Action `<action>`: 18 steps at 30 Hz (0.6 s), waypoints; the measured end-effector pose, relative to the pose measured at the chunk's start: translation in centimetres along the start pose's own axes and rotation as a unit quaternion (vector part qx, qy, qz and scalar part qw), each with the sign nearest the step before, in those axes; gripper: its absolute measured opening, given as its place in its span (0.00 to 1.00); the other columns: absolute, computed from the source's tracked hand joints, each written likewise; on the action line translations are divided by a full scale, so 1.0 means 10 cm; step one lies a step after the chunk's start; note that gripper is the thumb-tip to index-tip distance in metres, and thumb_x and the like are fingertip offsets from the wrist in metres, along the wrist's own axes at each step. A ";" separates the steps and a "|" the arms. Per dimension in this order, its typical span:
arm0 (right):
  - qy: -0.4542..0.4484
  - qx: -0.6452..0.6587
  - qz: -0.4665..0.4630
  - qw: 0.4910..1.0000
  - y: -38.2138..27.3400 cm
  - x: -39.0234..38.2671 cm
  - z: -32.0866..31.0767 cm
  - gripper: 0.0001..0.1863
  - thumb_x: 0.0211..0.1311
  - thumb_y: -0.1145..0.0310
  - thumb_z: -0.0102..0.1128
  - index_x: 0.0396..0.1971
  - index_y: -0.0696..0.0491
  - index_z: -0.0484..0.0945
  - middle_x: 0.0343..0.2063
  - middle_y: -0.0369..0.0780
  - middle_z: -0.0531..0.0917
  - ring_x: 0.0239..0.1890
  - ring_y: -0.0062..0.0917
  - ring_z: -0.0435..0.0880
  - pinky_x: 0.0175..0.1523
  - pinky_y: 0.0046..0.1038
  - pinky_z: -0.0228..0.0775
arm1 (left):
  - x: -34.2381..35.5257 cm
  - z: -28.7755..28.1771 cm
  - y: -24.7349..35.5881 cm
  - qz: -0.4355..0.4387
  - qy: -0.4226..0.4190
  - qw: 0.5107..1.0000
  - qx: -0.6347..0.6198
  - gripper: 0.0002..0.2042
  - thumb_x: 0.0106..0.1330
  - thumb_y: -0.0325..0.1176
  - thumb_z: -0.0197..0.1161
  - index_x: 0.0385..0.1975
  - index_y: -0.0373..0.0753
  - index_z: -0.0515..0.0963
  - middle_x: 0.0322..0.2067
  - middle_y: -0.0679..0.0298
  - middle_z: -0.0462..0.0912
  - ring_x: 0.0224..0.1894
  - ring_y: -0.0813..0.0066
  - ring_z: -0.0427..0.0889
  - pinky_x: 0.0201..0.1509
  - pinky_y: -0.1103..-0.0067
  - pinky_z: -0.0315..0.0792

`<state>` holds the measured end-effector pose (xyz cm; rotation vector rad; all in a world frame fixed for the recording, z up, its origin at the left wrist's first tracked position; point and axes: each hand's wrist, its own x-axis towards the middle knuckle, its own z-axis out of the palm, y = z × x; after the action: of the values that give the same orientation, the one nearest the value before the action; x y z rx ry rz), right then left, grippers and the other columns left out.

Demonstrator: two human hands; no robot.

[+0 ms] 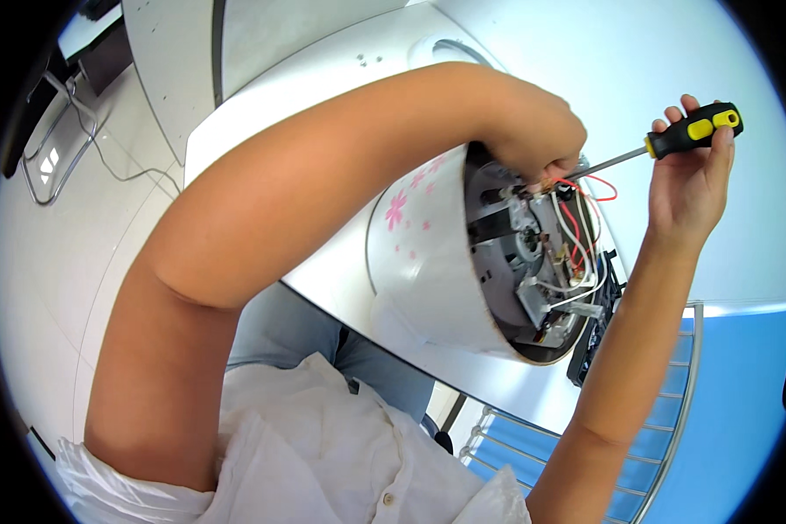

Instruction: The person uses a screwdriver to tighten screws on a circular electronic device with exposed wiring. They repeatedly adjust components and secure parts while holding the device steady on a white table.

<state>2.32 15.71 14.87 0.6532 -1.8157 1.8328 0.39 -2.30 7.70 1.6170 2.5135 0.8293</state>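
Observation:
A white rice cooker body (410, 262) with pink flowers lies on its side on the table, its open underside toward the right. Inside it show metal parts, a black bracket (491, 227) and red and white wires (576, 231). My right hand (686, 196) grips the black and yellow handle of a screwdriver (620, 161), whose shaft slants down left into the upper part of the opening. Over the cooker's top rim reaches my left hand (537, 131). Its fingers are pinched together near the screwdriver's tip, beside the wires; what they hold is hidden.
Several small metal pieces (369, 60) lie on the white table (323, 96) at the back, near a round white part (450, 51). A black case (585, 354) sits behind the cooker's right side. Metal rails (692, 375) stand at the lower right. A grey partition (271, 39) borders the table's far left.

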 end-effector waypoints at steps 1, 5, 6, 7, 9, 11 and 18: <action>0.001 0.011 -0.001 1.000 0.00 0.00 -0.02 0.17 0.65 0.60 0.45 0.47 0.57 0.62 0.41 0.50 0.75 0.39 0.33 0.75 0.41 0.34 0.70 | 0.02 -0.01 -0.02 0.012 -0.001 1.000 0.009 0.06 0.46 0.30 0.65 0.21 0.36 0.77 0.35 0.61 0.75 0.37 0.62 0.75 0.40 0.73 0.69; 0.024 0.044 -0.012 0.999 -0.06 -0.02 0.04 0.16 0.64 0.61 0.47 0.45 0.56 0.63 0.41 0.49 0.75 0.39 0.32 0.76 0.43 0.36 0.70 | -0.01 -0.15 0.01 -0.027 -0.032 0.999 -0.002 0.04 0.46 0.28 0.65 0.20 0.37 0.78 0.34 0.62 0.76 0.37 0.63 0.76 0.39 0.72 0.69; 0.044 0.046 -0.021 0.998 -0.06 -0.03 0.07 0.16 0.62 0.63 0.48 0.45 0.56 0.63 0.40 0.48 0.75 0.38 0.33 0.77 0.44 0.37 0.71 | -0.02 -0.18 0.00 -0.028 -0.030 0.999 -0.009 0.04 0.45 0.28 0.65 0.20 0.38 0.78 0.34 0.63 0.76 0.36 0.63 0.76 0.39 0.72 0.69; 0.046 0.050 -0.029 0.997 -0.07 -0.01 0.10 0.16 0.59 0.65 0.50 0.44 0.57 0.63 0.40 0.48 0.75 0.37 0.33 0.78 0.45 0.39 0.71 | -0.03 -0.22 -0.02 -0.029 -0.028 0.999 -0.016 0.04 0.45 0.28 0.65 0.19 0.38 0.78 0.34 0.63 0.76 0.36 0.63 0.76 0.38 0.72 0.69; 0.053 0.058 -0.029 0.996 -0.10 -0.01 0.18 0.16 0.57 0.67 0.51 0.43 0.58 0.63 0.39 0.48 0.75 0.37 0.33 0.78 0.46 0.40 0.71 | -0.05 -0.30 -0.03 -0.024 -0.039 0.999 -0.011 0.04 0.44 0.28 0.65 0.20 0.38 0.78 0.34 0.64 0.76 0.38 0.64 0.75 0.39 0.73 0.69; 0.038 0.072 -0.009 0.997 -0.11 0.00 0.19 0.16 0.57 0.68 0.51 0.42 0.59 0.63 0.38 0.48 0.75 0.30 0.30 0.79 0.40 0.35 0.73 | -0.05 -0.29 -0.05 -0.013 -0.026 0.999 -0.013 0.04 0.43 0.27 0.64 0.19 0.38 0.78 0.35 0.64 0.76 0.40 0.64 0.74 0.40 0.73 0.69; -0.097 0.157 -0.088 0.979 -0.06 -0.07 0.11 0.27 0.64 0.54 0.40 0.55 0.59 0.60 0.33 0.40 0.72 0.25 0.22 0.67 0.33 0.24 0.60 | 0.01 -0.26 0.01 0.057 0.018 0.997 0.044 0.03 0.42 0.26 0.62 0.18 0.38 0.78 0.35 0.65 0.76 0.40 0.65 0.73 0.40 0.74 0.68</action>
<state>3.22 14.58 14.86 1.1085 -1.5331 2.0091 -0.35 -3.28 10.04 1.8045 2.5370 0.7754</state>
